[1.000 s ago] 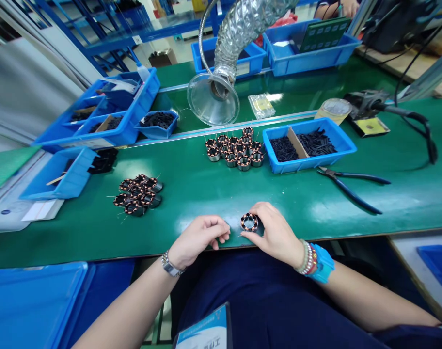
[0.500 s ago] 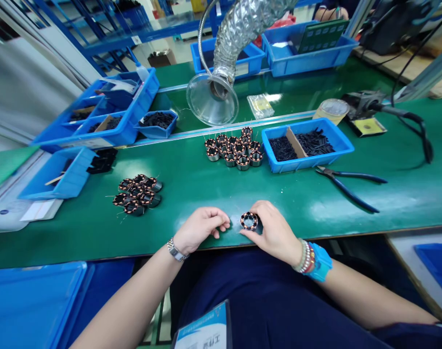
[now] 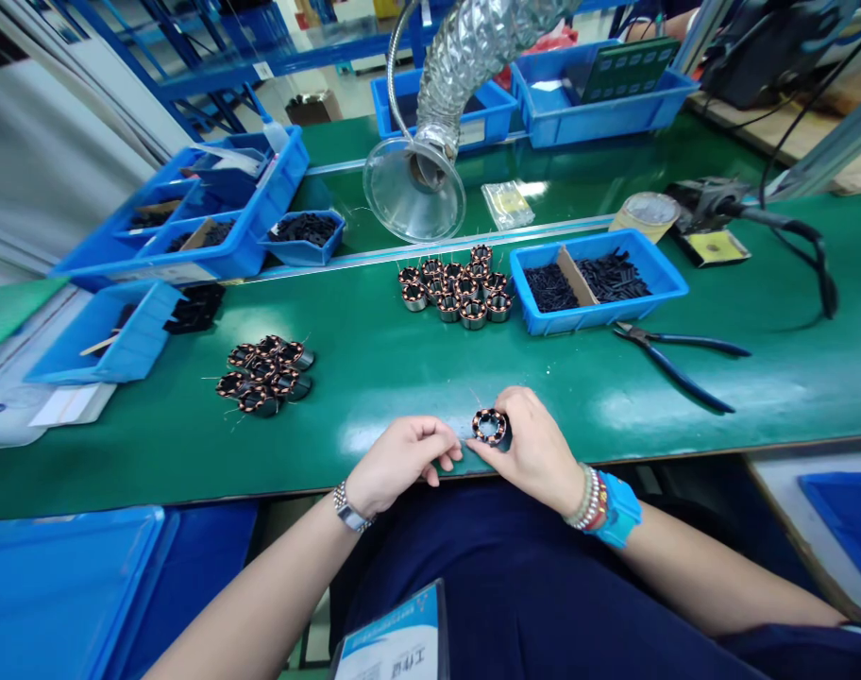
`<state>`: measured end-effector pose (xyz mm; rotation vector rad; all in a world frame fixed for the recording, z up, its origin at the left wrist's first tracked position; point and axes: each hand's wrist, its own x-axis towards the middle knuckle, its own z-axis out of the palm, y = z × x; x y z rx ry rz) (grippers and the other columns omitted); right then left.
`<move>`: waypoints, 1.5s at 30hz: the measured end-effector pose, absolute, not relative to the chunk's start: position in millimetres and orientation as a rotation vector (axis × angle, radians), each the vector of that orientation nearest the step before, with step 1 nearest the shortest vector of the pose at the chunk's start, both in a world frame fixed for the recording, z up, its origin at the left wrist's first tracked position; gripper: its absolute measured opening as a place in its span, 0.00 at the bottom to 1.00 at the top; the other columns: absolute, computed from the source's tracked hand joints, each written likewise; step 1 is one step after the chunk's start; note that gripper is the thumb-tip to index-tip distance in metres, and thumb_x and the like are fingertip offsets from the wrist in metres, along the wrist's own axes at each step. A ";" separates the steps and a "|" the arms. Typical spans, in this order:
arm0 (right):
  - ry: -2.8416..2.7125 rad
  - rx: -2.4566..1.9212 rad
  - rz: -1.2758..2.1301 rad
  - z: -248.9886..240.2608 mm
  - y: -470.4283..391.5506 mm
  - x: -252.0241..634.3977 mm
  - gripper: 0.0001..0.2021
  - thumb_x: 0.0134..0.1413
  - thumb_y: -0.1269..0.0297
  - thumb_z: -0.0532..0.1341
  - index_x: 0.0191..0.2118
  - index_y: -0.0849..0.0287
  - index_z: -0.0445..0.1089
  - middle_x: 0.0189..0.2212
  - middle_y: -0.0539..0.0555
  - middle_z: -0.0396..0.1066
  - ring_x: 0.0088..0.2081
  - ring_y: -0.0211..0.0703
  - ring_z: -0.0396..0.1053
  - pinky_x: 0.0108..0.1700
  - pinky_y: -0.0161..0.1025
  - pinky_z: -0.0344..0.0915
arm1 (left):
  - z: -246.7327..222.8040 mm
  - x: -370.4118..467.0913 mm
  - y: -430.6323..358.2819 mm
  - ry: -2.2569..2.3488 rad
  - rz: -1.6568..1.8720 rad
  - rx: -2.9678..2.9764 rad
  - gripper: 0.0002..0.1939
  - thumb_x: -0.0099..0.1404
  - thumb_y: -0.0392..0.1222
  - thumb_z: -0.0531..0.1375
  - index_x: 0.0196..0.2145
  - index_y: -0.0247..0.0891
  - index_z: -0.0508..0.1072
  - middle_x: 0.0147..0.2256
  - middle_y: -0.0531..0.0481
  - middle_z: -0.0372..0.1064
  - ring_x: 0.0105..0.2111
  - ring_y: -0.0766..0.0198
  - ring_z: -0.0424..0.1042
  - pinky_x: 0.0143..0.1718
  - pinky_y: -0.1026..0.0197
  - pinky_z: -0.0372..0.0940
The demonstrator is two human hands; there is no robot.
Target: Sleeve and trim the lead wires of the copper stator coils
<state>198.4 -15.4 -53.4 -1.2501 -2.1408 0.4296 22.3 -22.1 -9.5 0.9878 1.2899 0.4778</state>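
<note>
Near the middle of the glossy green table's front edge, the right grip closes around a black-and-copper, ring-shaped metal coil core, likely dense, stiff, delicately wound; best held by its outer wall. The left grip curls alongside, contents unclear.

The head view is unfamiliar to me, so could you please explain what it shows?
There is no machine arm here: a camera worn on a person's head looks forward and down. The right hand holds a copper-wound ring near the front edge of a green table. The left hand is close by, partly curled; whether it holds anything is unclear. Farther back sit two groups of similar rings; pliers and a blue tray of black pieces lie to the right.
</note>
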 end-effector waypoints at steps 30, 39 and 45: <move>-2.205 -1.264 0.306 -36.2 -14.1 238.1 0.30 0.45 0.52 0.59 0.51 0.63 0.53 0.42 0.63 0.61 0.44 0.52 0.60 0.43 0.50 0.61 | -24.3 38.1 -37.2 1.265 0.720 0.974 0.15 0.51 0.41 0.62 0.36 0.32 0.67 0.30 0.50 0.66 0.27 0.69 0.66 0.27 0.66 0.65; -2.141 -1.973 -0.423 -48.7 37.6 381.7 0.32 0.46 0.46 0.55 0.48 0.72 0.61 0.45 0.76 0.61 0.48 0.63 0.59 0.40 0.50 0.59 | -24.1 40.6 -23.0 1.316 0.849 0.840 0.13 0.53 0.41 0.61 0.35 0.32 0.71 0.25 0.52 0.67 0.19 0.74 0.63 0.22 0.68 0.61; -2.144 -1.956 -0.542 -57.3 33.6 392.7 0.27 0.50 0.47 0.51 0.48 0.64 0.62 0.41 0.72 0.64 0.42 0.62 0.63 0.29 0.47 0.56 | -26.4 41.7 -18.5 1.283 0.910 0.761 0.09 0.51 0.40 0.62 0.29 0.32 0.72 0.23 0.52 0.67 0.20 0.73 0.63 0.21 0.69 0.59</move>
